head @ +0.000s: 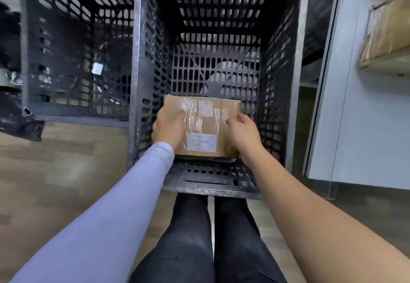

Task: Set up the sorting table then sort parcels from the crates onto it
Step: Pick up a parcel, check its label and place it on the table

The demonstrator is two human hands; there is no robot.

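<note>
Your left hand (169,127) and right hand (243,133) grasp the taped cardboard parcel (203,123) by its two sides. It sits low inside the black perforated crate (275,96), near the crate's near wall.

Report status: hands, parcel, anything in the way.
Left hand and right hand grip cardboard parcel, one each side. Parcel low inside black crate. Crate walls close on both sides; nothing above.

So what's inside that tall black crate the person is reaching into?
One taped cardboard parcel, gripped by the left hand and right hand. The crate floor under the parcel is covered, so anything beneath stays unseen.
</note>
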